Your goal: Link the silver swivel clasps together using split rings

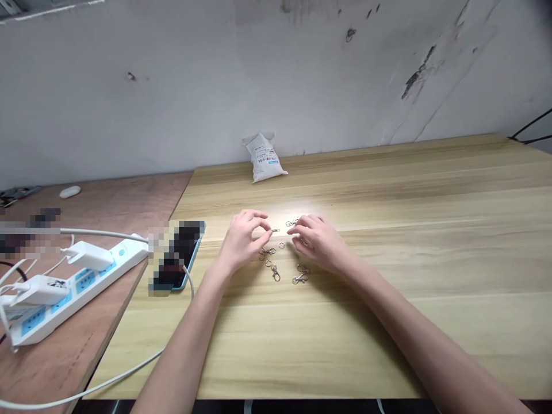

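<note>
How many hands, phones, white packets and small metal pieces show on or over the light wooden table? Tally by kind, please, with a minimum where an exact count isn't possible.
Left hand and right hand: 2
Phone: 1
White packet: 1
Metal clasps and rings: at least 6, some overlapping or partly hidden
Total: at least 10
</note>
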`<state>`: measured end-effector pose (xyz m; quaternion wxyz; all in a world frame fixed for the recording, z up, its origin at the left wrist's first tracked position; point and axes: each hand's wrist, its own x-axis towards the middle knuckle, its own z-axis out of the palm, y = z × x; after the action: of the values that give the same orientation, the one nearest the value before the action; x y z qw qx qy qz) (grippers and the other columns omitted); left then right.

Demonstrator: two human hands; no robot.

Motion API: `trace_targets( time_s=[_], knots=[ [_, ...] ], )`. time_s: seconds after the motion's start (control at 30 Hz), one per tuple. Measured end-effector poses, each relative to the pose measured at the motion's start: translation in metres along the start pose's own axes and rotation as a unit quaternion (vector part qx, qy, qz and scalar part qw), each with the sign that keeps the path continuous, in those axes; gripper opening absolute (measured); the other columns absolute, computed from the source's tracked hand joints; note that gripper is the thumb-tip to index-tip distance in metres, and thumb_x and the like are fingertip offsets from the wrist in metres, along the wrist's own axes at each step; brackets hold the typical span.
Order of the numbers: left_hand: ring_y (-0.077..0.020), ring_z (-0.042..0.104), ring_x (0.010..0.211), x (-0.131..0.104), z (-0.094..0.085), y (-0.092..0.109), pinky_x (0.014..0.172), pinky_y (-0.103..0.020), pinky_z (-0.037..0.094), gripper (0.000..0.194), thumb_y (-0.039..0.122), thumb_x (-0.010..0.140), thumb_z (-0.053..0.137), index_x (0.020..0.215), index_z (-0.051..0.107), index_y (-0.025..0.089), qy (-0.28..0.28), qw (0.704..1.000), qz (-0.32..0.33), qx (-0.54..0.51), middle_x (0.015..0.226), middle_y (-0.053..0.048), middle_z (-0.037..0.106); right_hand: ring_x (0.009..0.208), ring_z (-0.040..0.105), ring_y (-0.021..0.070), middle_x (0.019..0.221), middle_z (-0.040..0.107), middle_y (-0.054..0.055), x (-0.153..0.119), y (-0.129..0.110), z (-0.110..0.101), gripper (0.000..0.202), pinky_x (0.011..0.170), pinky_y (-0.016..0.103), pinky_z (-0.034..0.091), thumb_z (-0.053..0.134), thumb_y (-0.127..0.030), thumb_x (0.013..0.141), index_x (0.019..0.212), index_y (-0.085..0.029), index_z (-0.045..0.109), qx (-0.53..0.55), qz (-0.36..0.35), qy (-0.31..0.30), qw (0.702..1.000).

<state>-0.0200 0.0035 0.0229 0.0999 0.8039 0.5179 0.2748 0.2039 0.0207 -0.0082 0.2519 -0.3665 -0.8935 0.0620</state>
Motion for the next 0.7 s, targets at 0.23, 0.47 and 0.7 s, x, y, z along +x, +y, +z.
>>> trace_targets(
  time_s=[0.23, 0.47, 0.7],
  knots=[
    [-0.0236, 0.056, 0.111, 0.0, 0.001, 0.001, 0.099, -0.043, 0.04, 0.009, 0.026, 0.088, 0.061, 0.083, 0.066, 0.021, 0.0, 1.0, -0.017, -0.002, 0.111, -0.004, 0.065, 0.084, 0.054, 0.0201, 0.086, 0.063, 0.008, 0.008, -0.027, 0.004, 0.028, 0.093, 0.039, 0.033, 0.045, -0.018, 0.097, 0.082, -0.018, 0.069, -0.098, -0.07, -0.055, 0.991],
    [-0.0225, 0.056, 0.107, -0.001, 0.008, 0.006, 0.096, -0.042, 0.041, 0.008, 0.025, 0.088, 0.062, 0.084, 0.067, 0.021, 0.003, 0.999, 0.0, -0.033, 0.108, -0.004, 0.066, 0.084, 0.058, 0.0187, 0.087, 0.066, 0.006, 0.005, -0.019, 0.007, 0.018, 0.091, 0.037, 0.038, 0.052, -0.023, 0.095, 0.095, -0.019, 0.07, -0.004, -0.039, 0.043, 0.998],
    [-0.0215, 0.057, 0.107, -0.001, 0.015, 0.023, 0.095, -0.04, 0.043, 0.004, 0.025, 0.087, 0.067, 0.087, 0.071, 0.024, 0.09, 0.991, 0.016, -0.1, 0.103, -0.003, 0.066, 0.071, 0.06, 0.0162, 0.081, 0.068, 0.004, 0.007, -0.024, -0.005, 0.02, 0.073, 0.032, 0.045, 0.055, -0.03, 0.095, 0.097, -0.019, 0.072, 0.257, 0.106, 0.131, 0.952]
  ],
)
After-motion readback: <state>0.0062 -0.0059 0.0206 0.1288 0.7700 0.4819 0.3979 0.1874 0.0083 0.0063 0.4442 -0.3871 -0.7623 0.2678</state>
